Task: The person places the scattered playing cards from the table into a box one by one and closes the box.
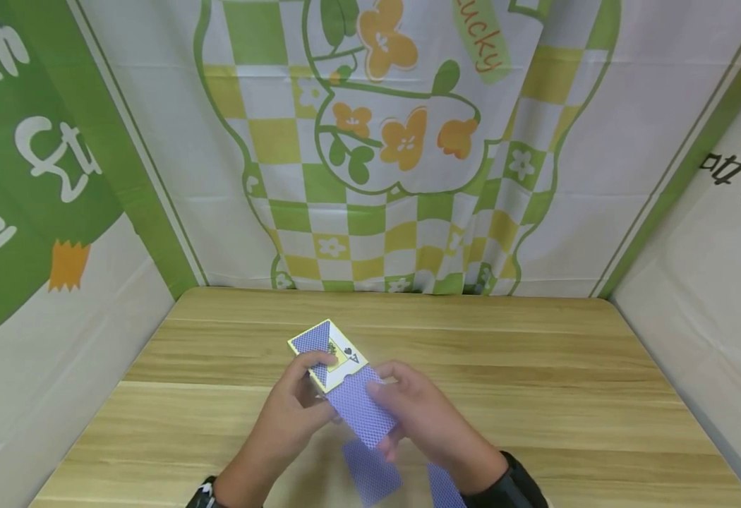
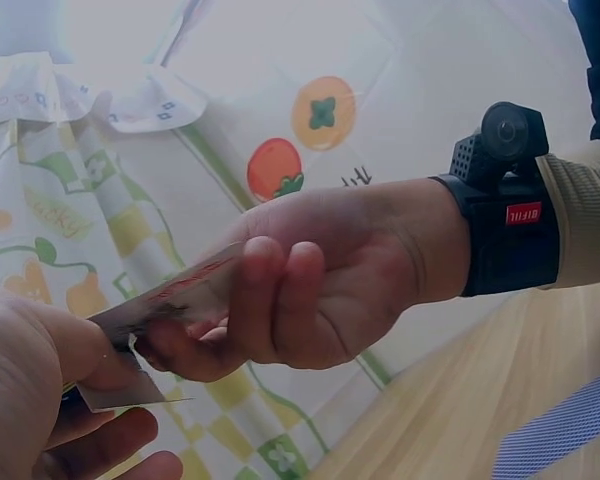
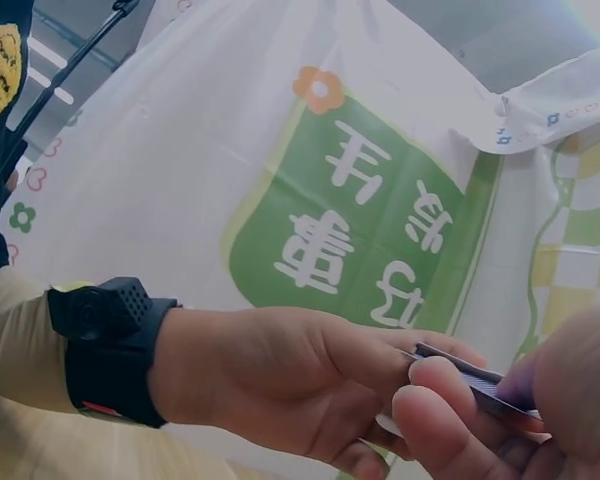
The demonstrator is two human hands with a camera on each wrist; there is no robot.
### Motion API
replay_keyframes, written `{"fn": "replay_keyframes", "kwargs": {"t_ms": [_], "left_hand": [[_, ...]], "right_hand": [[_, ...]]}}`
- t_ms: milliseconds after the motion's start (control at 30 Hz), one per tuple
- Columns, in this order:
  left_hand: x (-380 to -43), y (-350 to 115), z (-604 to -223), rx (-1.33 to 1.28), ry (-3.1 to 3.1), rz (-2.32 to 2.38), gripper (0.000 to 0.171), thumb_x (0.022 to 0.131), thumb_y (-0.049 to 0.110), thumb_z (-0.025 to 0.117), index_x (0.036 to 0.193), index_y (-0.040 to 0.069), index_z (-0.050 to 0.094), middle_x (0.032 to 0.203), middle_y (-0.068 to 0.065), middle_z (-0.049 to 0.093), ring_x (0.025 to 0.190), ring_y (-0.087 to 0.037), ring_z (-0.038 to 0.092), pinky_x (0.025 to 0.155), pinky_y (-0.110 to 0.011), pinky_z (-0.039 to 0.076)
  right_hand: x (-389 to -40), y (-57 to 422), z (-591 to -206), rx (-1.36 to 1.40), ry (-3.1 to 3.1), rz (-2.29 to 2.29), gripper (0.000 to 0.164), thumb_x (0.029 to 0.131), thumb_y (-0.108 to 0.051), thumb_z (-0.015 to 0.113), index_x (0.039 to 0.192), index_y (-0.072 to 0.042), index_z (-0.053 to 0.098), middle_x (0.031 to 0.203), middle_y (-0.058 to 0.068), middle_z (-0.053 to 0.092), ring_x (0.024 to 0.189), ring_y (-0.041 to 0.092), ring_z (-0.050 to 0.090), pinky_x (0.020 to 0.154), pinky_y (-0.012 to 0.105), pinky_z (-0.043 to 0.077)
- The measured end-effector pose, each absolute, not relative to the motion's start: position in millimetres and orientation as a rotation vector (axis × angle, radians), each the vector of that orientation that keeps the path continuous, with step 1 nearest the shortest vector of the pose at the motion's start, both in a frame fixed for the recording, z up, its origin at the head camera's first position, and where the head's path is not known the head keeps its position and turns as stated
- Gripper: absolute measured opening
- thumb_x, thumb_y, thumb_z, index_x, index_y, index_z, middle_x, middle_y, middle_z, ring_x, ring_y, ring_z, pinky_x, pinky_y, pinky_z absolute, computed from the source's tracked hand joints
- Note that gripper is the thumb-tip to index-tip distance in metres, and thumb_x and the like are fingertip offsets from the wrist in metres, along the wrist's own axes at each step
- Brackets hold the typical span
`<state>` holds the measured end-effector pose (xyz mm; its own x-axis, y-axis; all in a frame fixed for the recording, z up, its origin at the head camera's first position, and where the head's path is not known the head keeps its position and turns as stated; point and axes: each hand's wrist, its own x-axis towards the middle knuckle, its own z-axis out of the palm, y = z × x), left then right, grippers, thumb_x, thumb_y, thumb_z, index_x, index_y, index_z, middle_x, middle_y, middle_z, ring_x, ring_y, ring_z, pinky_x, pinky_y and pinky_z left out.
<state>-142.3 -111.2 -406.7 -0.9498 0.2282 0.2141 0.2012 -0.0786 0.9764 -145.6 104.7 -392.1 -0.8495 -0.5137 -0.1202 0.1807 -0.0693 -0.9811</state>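
In the head view, my left hand (image 1: 288, 406) grips a playing-card box (image 1: 348, 363) with a blue patterned back and an ace of spades printed in its white part. Blue-backed playing cards (image 1: 359, 403) stick out from the box's near end, overlapping its notched edge. My right hand (image 1: 418, 413) pinches these cards at their right side, thumb on top. The wrist views show both hands close together, with the cards' thin edge (image 2: 185, 290) between the fingers. How many cards the right hand holds is hidden.
Two blue-backed spots of cards lie on the wooden table (image 1: 535, 367): one card (image 1: 373, 474) below the hands, another card (image 1: 444, 487) partly under the right forearm. Printed curtains (image 1: 402, 240) stand at the back, with fabric walls on both sides.
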Motion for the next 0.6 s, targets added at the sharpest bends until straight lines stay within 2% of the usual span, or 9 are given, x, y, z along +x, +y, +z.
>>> {"fn": "replay_keyframes", "kwargs": {"t_ms": [133,267,467,600], "left_hand": [[-141.9,-110.5,-407.0,0.514,2.103,2.232,0.055,0.077,-0.014,0.065,0.127,0.001,0.048,0.121,-0.024,0.058,0.102,-0.024,0.065,0.082,-0.033,0.059],[-140.9,-110.5,-405.9,0.475,2.113,2.221,0.054,0.078,-0.012,0.066,0.127,0.002,0.049,0.119,-0.023,0.059,0.102,-0.024,0.066,0.083,-0.034,0.059],[-140.9,-111.8,-404.4,0.399,2.151,2.222,0.056,0.076,-0.015,0.063,0.127,0.004,0.050,0.117,-0.022,0.061,0.101,-0.025,0.065,0.079,-0.033,0.059],[-141.5,-112.8,-404.4,0.408,2.138,2.245,0.056,0.076,-0.015,0.064,0.127,0.003,0.049,0.118,-0.021,0.061,0.102,-0.023,0.065,0.081,-0.032,0.058]], "right_hand": [[-145.5,102.3,-391.8,-0.352,1.735,-2.003,0.042,0.103,-0.024,0.059,0.131,0.002,0.042,0.088,0.016,0.068,0.059,0.017,0.065,0.052,0.029,0.057],[-147.7,104.9,-392.8,-0.416,1.696,-2.019,0.044,0.099,-0.015,0.064,0.131,0.002,0.039,0.088,0.016,0.071,0.063,0.018,0.069,0.057,0.032,0.060],[-147.4,111.7,-389.1,-0.542,1.631,-1.980,0.065,0.091,-0.001,0.070,0.144,0.002,0.033,0.118,0.021,0.067,0.081,0.022,0.072,0.073,0.037,0.062],[-147.4,113.7,-387.5,-0.612,1.624,-1.954,0.071,0.090,0.001,0.071,0.150,0.000,0.032,0.122,0.022,0.064,0.087,0.024,0.072,0.078,0.038,0.062]]}}
